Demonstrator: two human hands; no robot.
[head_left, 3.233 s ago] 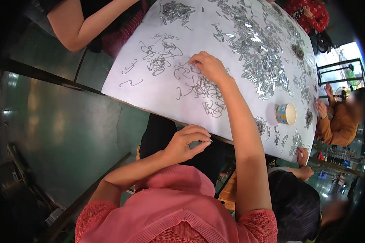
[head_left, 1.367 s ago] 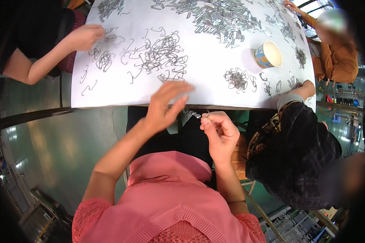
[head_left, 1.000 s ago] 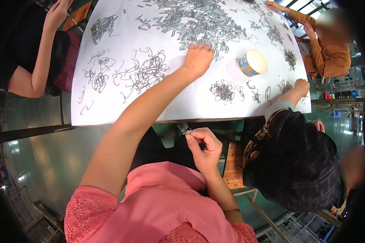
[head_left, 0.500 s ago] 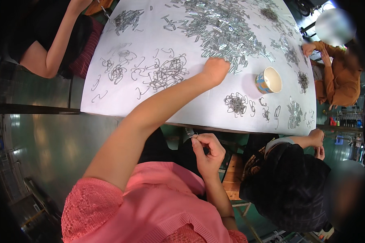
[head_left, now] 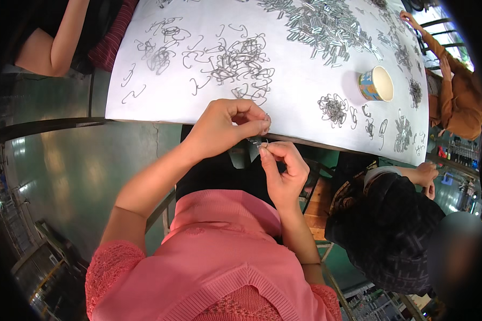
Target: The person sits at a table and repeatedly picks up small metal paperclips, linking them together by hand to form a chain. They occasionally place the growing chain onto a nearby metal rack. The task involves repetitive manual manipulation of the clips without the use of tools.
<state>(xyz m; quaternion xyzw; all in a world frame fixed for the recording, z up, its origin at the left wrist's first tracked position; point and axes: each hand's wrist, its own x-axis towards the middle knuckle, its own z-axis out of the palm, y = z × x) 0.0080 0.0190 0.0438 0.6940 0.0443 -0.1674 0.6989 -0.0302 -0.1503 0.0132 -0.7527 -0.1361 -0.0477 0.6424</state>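
My left hand [head_left: 227, 128] is closed in a pinch just over the table's near edge; a glint of metal shows at its fingertips, too small to make out. Right beside it, below the edge, my right hand [head_left: 288, 171] pinches a small ridged metal piece [head_left: 255, 142] between thumb and forefinger. The two sets of fingertips are close together. Beyond my left hand lies a loose pile of bent wire hooks [head_left: 241, 61] on the white table [head_left: 300, 99]. Farther off spreads a large heap of short, shiny metal pieces [head_left: 329, 29].
A paper cup [head_left: 376, 84] stands right of centre, near a small pile of wire hooks [head_left: 333, 109]. More hooks [head_left: 160, 53] lie at the left. A person in a dark patterned hat [head_left: 385, 235] sits close at my right. Others are at the far right and upper left.
My left hand has drawn back from the edge of the shiny heap to my right hand at the table's near edge. My right hand keeps its pinch. The view has shifted.
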